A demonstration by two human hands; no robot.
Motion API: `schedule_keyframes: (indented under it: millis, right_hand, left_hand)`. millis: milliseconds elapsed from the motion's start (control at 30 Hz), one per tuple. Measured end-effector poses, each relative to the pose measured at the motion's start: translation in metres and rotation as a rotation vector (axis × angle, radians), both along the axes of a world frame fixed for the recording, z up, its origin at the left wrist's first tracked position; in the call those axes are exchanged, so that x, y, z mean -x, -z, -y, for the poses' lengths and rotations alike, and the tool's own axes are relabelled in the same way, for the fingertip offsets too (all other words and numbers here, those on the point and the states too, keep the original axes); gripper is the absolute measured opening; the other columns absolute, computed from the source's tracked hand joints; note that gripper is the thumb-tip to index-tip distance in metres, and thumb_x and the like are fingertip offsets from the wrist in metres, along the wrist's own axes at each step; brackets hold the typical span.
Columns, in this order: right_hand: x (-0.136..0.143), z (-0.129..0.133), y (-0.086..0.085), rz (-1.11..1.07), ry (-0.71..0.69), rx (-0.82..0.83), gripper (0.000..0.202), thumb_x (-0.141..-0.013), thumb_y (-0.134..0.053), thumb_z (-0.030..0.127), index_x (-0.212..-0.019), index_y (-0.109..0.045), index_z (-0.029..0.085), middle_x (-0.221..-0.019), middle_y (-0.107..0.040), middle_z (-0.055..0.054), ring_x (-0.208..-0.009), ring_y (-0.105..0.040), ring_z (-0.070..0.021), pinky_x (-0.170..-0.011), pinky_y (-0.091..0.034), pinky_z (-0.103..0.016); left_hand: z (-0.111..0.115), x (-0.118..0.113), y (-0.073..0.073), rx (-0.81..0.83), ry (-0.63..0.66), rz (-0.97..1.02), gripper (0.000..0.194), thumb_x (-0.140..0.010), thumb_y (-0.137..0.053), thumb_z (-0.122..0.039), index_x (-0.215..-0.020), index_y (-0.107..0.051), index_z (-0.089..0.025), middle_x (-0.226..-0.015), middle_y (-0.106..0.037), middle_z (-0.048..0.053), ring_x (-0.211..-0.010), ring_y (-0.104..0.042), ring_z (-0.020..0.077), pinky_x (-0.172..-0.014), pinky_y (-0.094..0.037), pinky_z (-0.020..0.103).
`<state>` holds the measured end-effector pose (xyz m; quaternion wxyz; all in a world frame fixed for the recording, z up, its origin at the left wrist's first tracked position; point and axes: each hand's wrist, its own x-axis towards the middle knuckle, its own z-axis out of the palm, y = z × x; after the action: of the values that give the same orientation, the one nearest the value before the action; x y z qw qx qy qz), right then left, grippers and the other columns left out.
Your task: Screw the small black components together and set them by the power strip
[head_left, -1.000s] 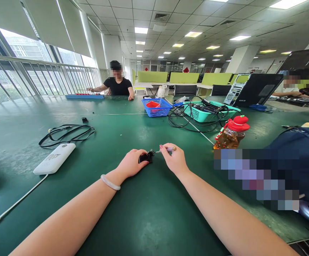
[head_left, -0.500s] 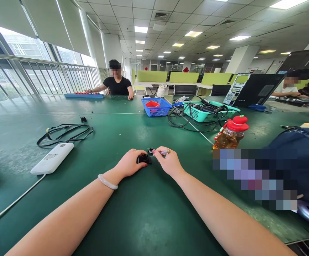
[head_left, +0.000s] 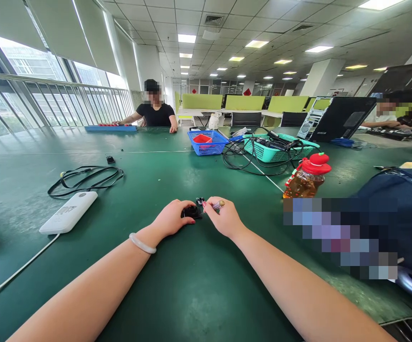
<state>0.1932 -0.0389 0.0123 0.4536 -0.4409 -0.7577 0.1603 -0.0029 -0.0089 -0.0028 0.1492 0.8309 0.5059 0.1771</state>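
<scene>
- Gripping a black box [head_left: 191, 212] between thumb and fingers of the left hand [head_left: 172, 217], on the green table [head_left: 191, 285], ahead at twelve o'clock.
- Pinching a screwdriver [head_left: 220, 204] by its handle in the right hand [head_left: 225, 217], at three o'clock from the box.
- With a small black part [head_left: 200, 201] near the box at one o'clock, a white power bank [head_left: 69, 213] at nine, a red-capped bottle [head_left: 307, 180] at two.

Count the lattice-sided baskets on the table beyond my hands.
2: the blue basket, with a red container in it, and the green basket to its right, piled with black cables. Others could be hidden behind the black computer case.
</scene>
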Motion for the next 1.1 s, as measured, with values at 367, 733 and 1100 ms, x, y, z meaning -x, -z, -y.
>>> schedule_keyframes:
  millis: [367, 733, 1100]
  right_hand:
    - [0.007, 0.006, 0.001, 0.123, -0.161, -0.102, 0.024, -0.089, -0.052, 0.025, -0.066, -0.059, 0.022, -0.067, -0.064, 0.002, -0.066, -0.058, -0.0133, -0.074, -0.042, -0.029]
    - [0.002, 0.005, -0.001, -0.043, -0.005, -0.134, 0.027, -0.091, -0.048, 0.031, -0.069, -0.061, 0.022, -0.069, -0.065, -0.001, -0.067, -0.058, -0.0152, -0.069, -0.044, -0.029]
    - [0.002, -0.002, 0.002, 0.023, 0.004, -0.094, 0.030, -0.090, -0.047, 0.031, -0.063, -0.057, 0.022, -0.063, -0.060, 0.001, -0.060, -0.053, -0.0136, -0.062, -0.041, -0.027]
  left_hand:
    - [0.003, -0.001, -0.003, -0.010, 0.066, 0.011, 0.046, -0.075, -0.067, -0.044, -0.117, -0.062, -0.027, -0.104, -0.069, 0.006, -0.095, -0.061, 0.0252, -0.085, -0.049, 0.038]
    - [0.006, -0.002, -0.004, -0.057, 0.089, 0.008, 0.040, -0.078, -0.064, -0.041, -0.115, -0.062, -0.026, -0.102, -0.070, 0.006, -0.094, -0.061, 0.0250, -0.085, -0.049, 0.039]
    - [0.007, -0.002, -0.004, -0.095, 0.077, 0.043, 0.038, -0.081, -0.057, -0.040, -0.117, -0.061, -0.025, -0.113, -0.069, 0.006, -0.104, -0.061, 0.0251, -0.094, -0.048, 0.040]
